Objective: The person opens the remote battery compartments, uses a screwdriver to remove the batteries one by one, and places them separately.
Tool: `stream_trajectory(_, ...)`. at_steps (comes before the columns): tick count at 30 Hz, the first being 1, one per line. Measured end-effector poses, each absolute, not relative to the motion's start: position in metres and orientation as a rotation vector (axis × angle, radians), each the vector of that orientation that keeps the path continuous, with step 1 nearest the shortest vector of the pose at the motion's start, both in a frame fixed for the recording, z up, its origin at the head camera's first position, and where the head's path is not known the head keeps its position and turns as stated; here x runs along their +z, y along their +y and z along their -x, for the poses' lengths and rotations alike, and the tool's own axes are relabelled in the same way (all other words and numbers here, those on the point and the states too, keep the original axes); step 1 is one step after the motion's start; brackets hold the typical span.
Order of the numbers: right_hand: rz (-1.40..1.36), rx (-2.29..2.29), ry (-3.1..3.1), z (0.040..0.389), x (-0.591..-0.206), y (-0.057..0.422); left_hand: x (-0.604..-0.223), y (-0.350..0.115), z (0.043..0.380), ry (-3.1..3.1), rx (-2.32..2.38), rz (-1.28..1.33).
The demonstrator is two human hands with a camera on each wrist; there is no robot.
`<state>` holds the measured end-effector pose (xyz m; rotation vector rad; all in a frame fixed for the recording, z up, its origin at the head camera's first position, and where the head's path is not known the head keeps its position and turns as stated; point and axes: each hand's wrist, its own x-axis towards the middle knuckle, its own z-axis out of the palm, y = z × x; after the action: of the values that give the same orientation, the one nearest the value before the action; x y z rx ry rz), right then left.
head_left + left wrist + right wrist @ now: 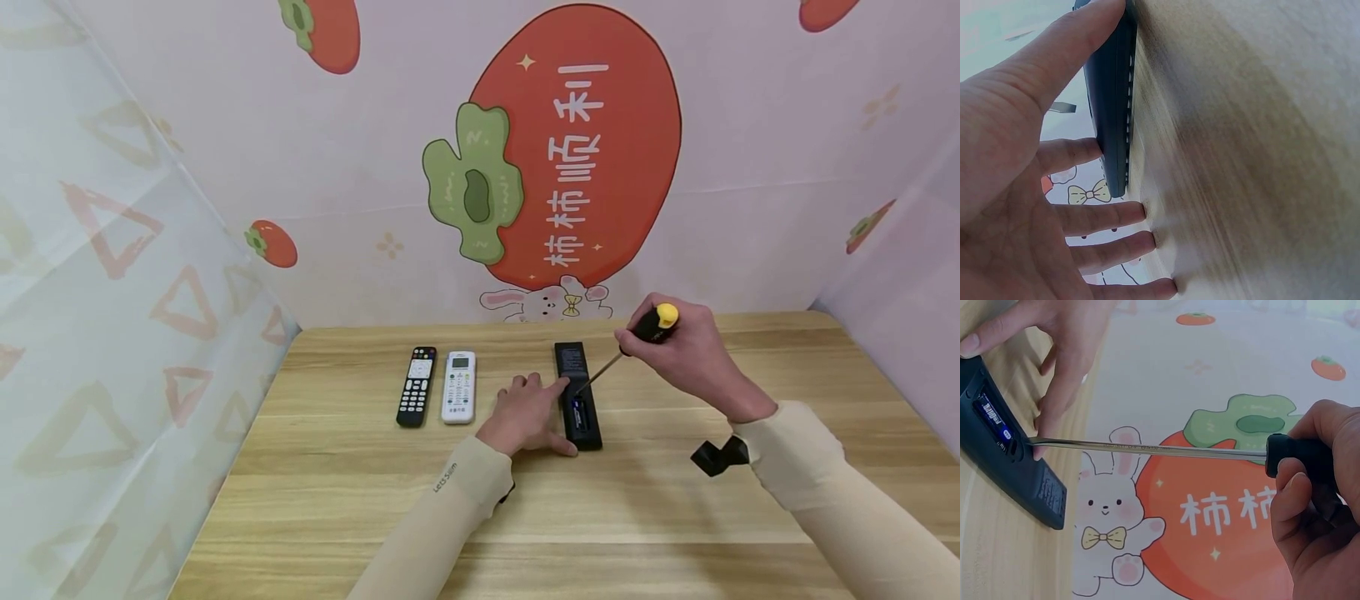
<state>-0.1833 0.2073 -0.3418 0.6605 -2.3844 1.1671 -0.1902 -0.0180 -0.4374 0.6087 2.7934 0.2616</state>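
Observation:
A black remote control (572, 360) lies back side up on the table, its battery compartment uncovered. Inside the compartment is a dark blue battery (994, 417). My left hand (522, 417) steadies the remote: the thumb presses its near end and the index fingertip touches its left side. The other left fingers (1102, 219) extend straight, tips at the wood. My right hand (693, 346) grips a screwdriver (651, 325) by its black and yellow handle. The screwdriver's metal shaft (1160, 450) slants down, its flat tip right by the far end of the compartment.
To the left lie a black remote with white buttons (416, 390) and a white remote with a small screen (458, 387), both face up. The wooden table (337, 492) meets a printed cloth backdrop (360, 192) at its back edge.

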Motion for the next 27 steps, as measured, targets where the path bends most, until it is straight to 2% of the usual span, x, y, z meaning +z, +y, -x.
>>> stream_trajectory(27, -0.486, 1.203, -2.374, 0.194, -0.334, 0.231, -0.436, -0.019, 0.189, 2.795, 0.277, -0.609)
